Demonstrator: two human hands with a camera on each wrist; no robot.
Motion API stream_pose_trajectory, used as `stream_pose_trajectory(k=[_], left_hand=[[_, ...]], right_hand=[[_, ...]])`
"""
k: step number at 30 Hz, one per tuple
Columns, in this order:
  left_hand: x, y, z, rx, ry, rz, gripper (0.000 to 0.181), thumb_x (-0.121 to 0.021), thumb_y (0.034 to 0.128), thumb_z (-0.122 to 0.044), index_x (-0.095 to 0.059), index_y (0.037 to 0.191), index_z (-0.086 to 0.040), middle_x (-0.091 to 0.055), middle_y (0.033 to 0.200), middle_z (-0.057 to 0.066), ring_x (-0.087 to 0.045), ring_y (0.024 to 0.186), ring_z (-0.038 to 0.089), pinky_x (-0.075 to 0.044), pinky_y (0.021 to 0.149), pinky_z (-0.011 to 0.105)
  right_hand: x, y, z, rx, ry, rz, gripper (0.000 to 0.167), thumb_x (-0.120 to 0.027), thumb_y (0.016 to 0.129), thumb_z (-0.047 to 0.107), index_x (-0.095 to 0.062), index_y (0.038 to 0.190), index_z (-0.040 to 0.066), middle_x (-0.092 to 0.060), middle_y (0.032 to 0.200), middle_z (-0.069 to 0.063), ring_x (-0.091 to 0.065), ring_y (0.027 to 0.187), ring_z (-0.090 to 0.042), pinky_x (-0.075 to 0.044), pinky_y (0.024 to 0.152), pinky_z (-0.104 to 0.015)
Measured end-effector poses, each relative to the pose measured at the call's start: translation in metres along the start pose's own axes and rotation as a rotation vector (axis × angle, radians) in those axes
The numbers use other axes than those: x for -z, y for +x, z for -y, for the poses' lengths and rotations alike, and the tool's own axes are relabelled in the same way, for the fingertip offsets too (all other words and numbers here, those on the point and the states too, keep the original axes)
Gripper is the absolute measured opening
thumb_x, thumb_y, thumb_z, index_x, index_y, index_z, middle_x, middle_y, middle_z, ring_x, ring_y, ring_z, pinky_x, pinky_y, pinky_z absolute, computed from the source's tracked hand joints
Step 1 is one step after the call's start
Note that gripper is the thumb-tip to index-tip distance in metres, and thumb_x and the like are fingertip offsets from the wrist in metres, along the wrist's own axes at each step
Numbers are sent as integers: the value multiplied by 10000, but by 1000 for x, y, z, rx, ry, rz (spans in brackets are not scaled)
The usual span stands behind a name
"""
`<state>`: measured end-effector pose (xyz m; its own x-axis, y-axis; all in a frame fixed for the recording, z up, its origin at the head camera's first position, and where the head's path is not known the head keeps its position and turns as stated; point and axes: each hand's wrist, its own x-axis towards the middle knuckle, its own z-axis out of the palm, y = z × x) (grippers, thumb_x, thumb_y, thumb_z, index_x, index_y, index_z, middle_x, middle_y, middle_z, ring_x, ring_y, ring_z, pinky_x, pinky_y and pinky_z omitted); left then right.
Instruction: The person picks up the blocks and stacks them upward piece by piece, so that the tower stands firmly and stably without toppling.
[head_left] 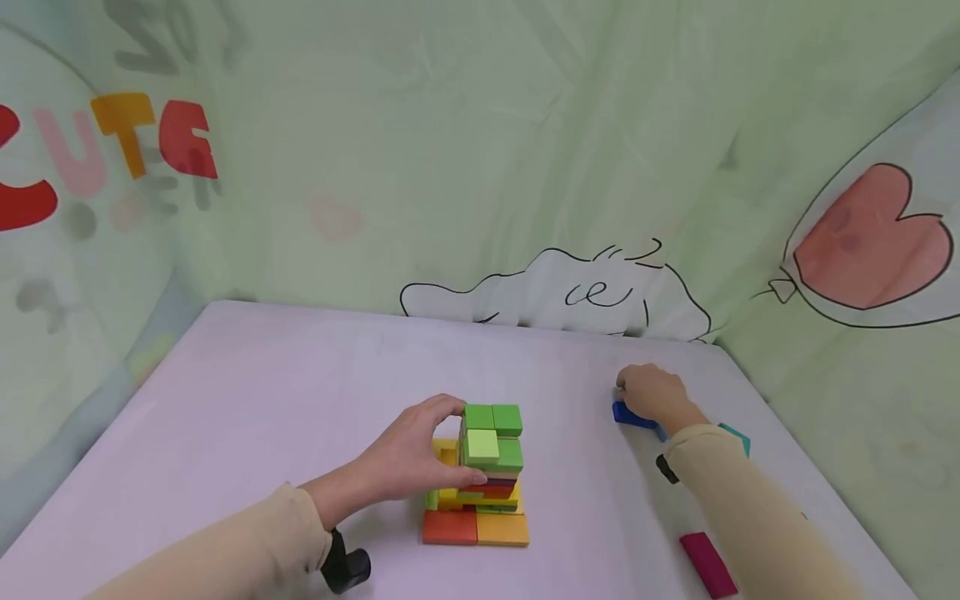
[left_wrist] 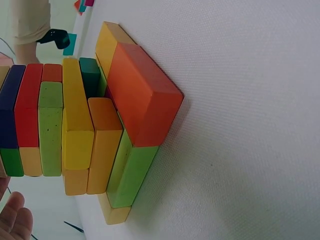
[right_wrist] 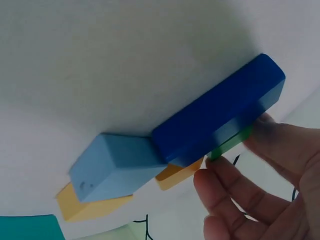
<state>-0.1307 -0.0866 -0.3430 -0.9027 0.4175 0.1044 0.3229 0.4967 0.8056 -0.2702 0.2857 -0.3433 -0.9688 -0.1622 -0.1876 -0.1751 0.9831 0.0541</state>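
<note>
A tower of coloured blocks stands on the table, with green blocks on top and red and orange ones at its base. My left hand curls round its upper part from the left, thumb in front and fingers behind. Off to the right, my right hand pinches a small green block between thumb and fingers. That block is partly hidden behind a dark blue block lying on the table. A light blue block touches the dark blue one's end.
Close to the right forearm lie a teal block and a magenta block. Orange and pale yellow blocks lie beyond the blue ones. Printed fabric walls rise at the table's back and sides.
</note>
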Motion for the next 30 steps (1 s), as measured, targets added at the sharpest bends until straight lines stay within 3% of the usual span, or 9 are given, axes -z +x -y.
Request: stream_pose_trajectory(k=[3, 6, 12, 19, 23, 26, 30], left_hand=[[-1, -1, -1, -9, 5, 5, 675, -885, 786, -350, -590, 1329, -78, -604, 1398, 78, -524, 1345, 344, -440, 1121, 608], [-2, 0, 0, -18, 13, 3, 673, -883, 789, -345, -589, 1327, -70, -607, 1391, 82, -528, 1340, 343, -443, 1123, 599], [-2, 1, -2, -24, 15, 5, 682, -883, 788, -349, -585, 1330, -62, -604, 1397, 89, -529, 1340, 347, -447, 1120, 596], [-1, 2, -2, -16, 21, -2, 670, -885, 786, -359, -592, 1326, -89, -611, 1384, 61, -532, 1341, 330, -440, 1132, 586], [0, 1, -1, -16, 22, -7, 670, -889, 781, -366, -596, 1318, -93, -612, 1382, 56, -532, 1342, 331, -436, 1133, 588], [0, 0, -1, -16, 22, -7, 678, -889, 781, -361, -592, 1322, -80, -609, 1389, 70, -531, 1342, 340, -436, 1130, 595], [-1, -1, -2, -15, 20, -6, 676, -885, 786, -352, -589, 1324, -70, -609, 1389, 82, -532, 1339, 345, -439, 1126, 601]], right_hand=[[0, 2, 2, -26, 41, 22, 358, -589, 975, 96, -626, 1286, -78, -662, 1261, -291, -653, 1089, -439, -516, 929, -655], [-2, 2, 6, 16, 107, -3, 358, -630, 955, 66, -616, 1279, -85, -661, 1230, -301, -644, 1104, -453, -529, 935, -615], [-8, -15, 43, 243, 283, -53, 417, -709, 891, -39, -619, 1297, -51, -691, 1180, -213, -653, 1086, -352, -550, 974, -521], [-15, -60, 83, 441, 320, -29, 474, -741, 872, -60, -635, 1323, 40, -688, 1215, -71, -660, 1094, -253, -578, 971, -446], [-17, -73, 86, 466, 305, -15, 469, -763, 873, -12, -652, 1320, 76, -679, 1253, -57, -646, 1145, -255, -572, 985, -443], [-17, -77, 83, 439, 276, 3, 452, -774, 867, 1, -680, 1297, 104, -687, 1254, -51, -644, 1164, -263, -570, 991, -452], [-18, -79, 81, 378, 262, 50, 384, -776, 865, -3, -703, 1233, 82, -723, 1139, -33, -672, 1034, -213, -596, 933, -421]])
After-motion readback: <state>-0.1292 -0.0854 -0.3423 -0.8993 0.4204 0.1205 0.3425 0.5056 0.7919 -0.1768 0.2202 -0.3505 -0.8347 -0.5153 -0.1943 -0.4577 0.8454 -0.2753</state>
